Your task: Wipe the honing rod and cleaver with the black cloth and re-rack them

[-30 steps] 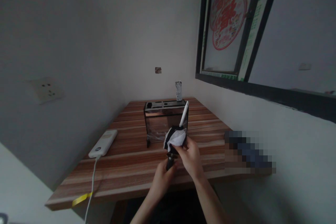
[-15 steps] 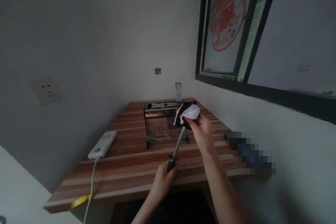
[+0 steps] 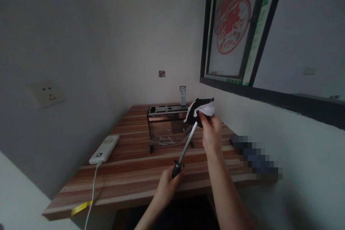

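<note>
My left hand [image 3: 168, 184] is closed around the black handle of a sharpening steel [image 3: 188, 143], just above the table's front edge. The steel's grey rod slants up and to the right from a small guard. My right hand [image 3: 211, 131] pinches a black and white cloth [image 3: 201, 110] around the rod's far end, so the tip is hidden. Behind the rod, on the table, stands a knife block [image 3: 168, 129] with a slotted black top and a see-through front; the cloth overlaps its right end in view.
A white power bank [image 3: 104, 149] with a white cable [image 3: 94, 187] lies on the left of the wood-grain table [image 3: 129, 169]. A small upright patterned object [image 3: 183, 95] stands behind the block. A pixelated dark item [image 3: 256, 156] lies at the right edge, below a framed window [image 3: 231, 28].
My right hand and the cloth have moved right and slightly up along the rod, baring more of it. The rod leans further right. My left hand stays nearly in place.
</note>
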A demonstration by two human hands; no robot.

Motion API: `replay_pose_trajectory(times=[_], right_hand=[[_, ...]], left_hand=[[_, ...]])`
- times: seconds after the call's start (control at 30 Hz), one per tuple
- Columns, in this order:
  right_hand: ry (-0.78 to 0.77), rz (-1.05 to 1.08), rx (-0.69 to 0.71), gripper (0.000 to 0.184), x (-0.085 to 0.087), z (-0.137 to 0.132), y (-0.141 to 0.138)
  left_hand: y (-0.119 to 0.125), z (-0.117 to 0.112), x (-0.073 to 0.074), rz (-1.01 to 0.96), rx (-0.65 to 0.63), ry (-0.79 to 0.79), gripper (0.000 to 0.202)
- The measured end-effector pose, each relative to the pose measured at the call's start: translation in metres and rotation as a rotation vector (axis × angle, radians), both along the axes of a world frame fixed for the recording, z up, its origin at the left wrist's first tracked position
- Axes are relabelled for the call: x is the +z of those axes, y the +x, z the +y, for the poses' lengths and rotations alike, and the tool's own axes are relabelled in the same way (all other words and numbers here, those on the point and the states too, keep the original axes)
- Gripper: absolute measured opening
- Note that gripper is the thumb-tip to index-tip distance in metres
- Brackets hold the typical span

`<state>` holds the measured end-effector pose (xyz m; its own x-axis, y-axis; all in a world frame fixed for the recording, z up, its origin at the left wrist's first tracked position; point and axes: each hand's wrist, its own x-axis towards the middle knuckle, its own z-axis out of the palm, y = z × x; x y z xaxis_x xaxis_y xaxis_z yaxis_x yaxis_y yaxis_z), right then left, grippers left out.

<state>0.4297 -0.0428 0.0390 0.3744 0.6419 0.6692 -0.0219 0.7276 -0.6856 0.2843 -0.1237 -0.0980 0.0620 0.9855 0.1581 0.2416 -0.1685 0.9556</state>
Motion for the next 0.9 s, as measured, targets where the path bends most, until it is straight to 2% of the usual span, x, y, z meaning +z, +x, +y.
replay_pose_trajectory(times=[0.13, 0.37, 0.7, 0.9], right_hand=[[-0.039, -0.067, 0.024, 0.025, -0.008, -0.008, -0.006], [-0.183, -0.149, 0.123, 0.022, -0.036, -0.028, -0.02], [-0.323, -0.147, 0.369, 0.024, -0.081, -0.061, -0.041], [-0.333, -0.151, 0.372, 0.02, -0.085, -0.062, -0.043]], left_hand=[[-0.001, 0.001, -0.002, 0.006, 0.007, 0.012, 0.028], [-0.001, 0.004, -0.007, -0.035, 0.0, 0.002, 0.027], [-0.001, 0.008, -0.014, -0.114, 0.039, -0.051, 0.025], [-0.001, 0.01, -0.015, -0.106, 0.042, -0.037, 0.024]])
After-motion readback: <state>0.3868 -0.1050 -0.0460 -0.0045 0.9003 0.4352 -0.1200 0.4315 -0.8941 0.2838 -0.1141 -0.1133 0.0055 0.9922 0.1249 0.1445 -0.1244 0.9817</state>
